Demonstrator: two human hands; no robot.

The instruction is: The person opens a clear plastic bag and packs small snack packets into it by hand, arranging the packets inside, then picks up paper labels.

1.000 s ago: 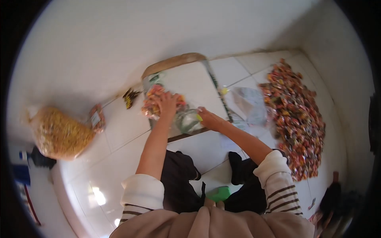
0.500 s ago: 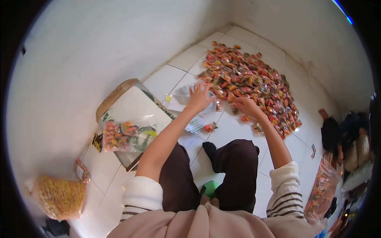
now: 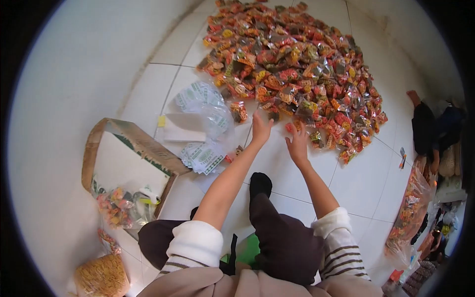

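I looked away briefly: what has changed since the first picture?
The left hand and right hand have let go of the clear bag and moved rightward to the near edge of the packet pile; whether they grip packets is unclear. The bag still lies on the white surface.

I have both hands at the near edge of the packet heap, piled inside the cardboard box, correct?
Not inside the cardboard box: the head view shows the packet heap on the tiled floor. The left hand and right hand are at its near edge.

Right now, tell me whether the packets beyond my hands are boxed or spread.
Spread out: the snack packets lie loose across the floor tiles.
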